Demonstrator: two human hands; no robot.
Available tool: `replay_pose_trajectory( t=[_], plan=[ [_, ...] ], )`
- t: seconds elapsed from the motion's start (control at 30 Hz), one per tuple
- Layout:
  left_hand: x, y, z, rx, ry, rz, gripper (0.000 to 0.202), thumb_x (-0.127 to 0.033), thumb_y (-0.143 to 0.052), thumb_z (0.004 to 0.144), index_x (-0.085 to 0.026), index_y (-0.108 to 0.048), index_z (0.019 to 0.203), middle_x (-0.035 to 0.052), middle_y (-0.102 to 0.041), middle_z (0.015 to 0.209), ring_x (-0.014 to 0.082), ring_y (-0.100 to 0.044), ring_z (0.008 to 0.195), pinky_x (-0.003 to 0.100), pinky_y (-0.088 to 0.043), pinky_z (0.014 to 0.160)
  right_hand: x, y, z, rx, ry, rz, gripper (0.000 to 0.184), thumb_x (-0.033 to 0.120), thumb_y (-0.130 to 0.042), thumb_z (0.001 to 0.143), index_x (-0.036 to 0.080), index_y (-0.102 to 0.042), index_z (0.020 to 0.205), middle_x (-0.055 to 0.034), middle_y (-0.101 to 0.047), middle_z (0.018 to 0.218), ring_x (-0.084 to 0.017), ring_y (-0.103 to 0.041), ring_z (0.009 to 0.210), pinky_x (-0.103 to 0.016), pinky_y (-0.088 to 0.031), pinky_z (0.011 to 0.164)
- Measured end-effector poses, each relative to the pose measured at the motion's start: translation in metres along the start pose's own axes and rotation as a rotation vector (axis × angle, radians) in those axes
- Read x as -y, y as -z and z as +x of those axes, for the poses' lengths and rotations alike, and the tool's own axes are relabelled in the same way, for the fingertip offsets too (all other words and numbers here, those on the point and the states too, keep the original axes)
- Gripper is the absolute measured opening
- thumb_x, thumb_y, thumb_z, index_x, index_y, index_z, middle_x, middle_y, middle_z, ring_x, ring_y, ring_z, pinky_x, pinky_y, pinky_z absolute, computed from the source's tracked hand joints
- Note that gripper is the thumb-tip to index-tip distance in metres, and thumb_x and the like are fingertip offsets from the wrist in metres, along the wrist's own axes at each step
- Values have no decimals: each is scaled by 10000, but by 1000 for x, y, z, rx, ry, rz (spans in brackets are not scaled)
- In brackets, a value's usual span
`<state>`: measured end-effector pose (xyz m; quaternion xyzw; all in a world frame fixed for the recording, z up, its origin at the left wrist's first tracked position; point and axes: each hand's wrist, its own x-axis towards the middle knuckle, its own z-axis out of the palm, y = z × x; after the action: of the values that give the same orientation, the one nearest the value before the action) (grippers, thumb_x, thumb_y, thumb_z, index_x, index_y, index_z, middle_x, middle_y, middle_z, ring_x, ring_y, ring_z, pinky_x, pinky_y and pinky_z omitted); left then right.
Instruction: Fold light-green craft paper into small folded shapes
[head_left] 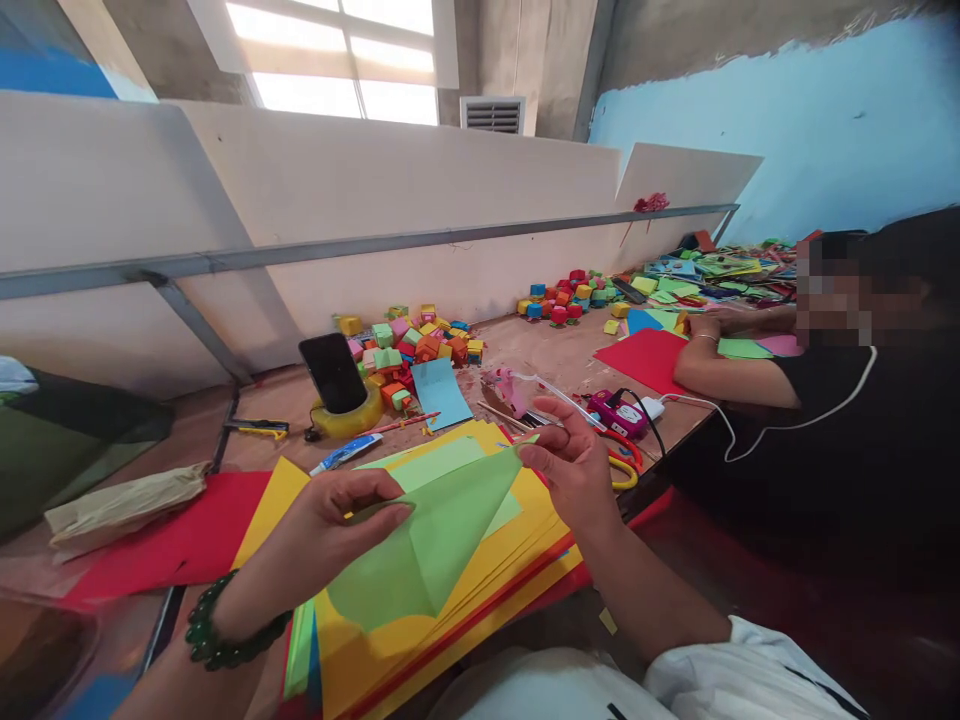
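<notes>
A light green sheet of paper (427, 545) with a crease down its middle hangs between my two hands. My left hand (352, 510), with a dark green bead bracelet at the wrist, pinches its upper left edge between thumb and fingers. At the upper right corner, my right hand (566, 460) grips the sheet between thumb and index finger, its other fingers raised. Below the sheet is a stack of coloured paper (525, 545), mostly yellow on top, with another light green piece (450, 462) lying on it.
Behind the stack are a phone (334, 372) on a tape roll (349, 415), a glue tube (346, 453), a blue sheet (442, 392) and folded paper cubes (420, 345). Scissors (624, 472) and a purple power socket (619, 413) lie right. A co-worker (750, 385) handles paper there.
</notes>
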<state>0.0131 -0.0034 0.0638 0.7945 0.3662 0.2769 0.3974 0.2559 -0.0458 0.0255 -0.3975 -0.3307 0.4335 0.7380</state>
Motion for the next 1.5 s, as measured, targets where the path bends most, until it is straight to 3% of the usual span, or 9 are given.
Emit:
replay_pose_trajectory(
  t=[0.2,0.43,0.67,0.87,1.2,1.3,1.43,1.5],
  plan=[
    [6,-3,3,1,45,-124,307,-434,-690,705,-163,-603,589,-40,-432,494,70,-327,460,161,-310,399,-2,1,0,-6,15,25,510,262,-849,514,241,-619,968,64,-682,614,-123,-634,550,-230,-531,513],
    [12,-2,4,31,82,-172,303,-431,-706,706,-162,-608,606,-43,-434,514,69,-330,472,165,-302,414,-5,1,-4,12,90,-15,497,287,-810,603,264,-604,1055,52,-705,666,-134,-655,609,-238,-540,536],
    [27,-3,6,93,123,-165,290,-409,-680,761,-147,-612,659,-32,-468,584,75,-363,540,176,-315,481,-18,18,1,34,104,-26,510,219,-780,665,260,-570,1128,44,-724,713,-119,-652,613,-223,-538,563],
    [16,-6,8,176,172,-217,325,-431,-674,729,-141,-567,630,-55,-431,538,57,-322,504,175,-291,467,-17,19,2,5,63,-7,460,209,-767,631,239,-612,1063,45,-712,687,-120,-653,585,-218,-533,538],
    [10,-7,9,176,229,-270,347,-457,-691,685,-144,-558,621,-48,-459,560,58,-363,509,180,-297,464,-15,17,-4,-22,202,-122,481,212,-785,622,232,-601,1066,45,-709,648,-130,-653,576,-247,-553,571],
    [8,-5,10,191,238,-289,359,-473,-699,664,-143,-566,614,-46,-463,547,63,-371,505,189,-306,467,-17,24,1,36,225,-246,444,264,-762,672,236,-595,1082,35,-707,660,-143,-663,601,-270,-560,608],
    [9,-3,11,220,241,-273,348,-455,-708,654,-139,-572,601,-51,-449,528,59,-343,500,192,-291,467,-1,24,13,289,228,-642,297,384,-654,797,225,-619,1045,-28,-724,784,-204,-698,761,-330,-562,683],
    [10,-3,14,260,247,-262,337,-447,-700,665,-137,-578,609,-51,-450,526,58,-338,496,193,-281,464,13,12,16,396,350,-843,285,405,-623,824,232,-625,1051,-61,-724,935,-237,-685,907,-365,-552,765]
  ],
)
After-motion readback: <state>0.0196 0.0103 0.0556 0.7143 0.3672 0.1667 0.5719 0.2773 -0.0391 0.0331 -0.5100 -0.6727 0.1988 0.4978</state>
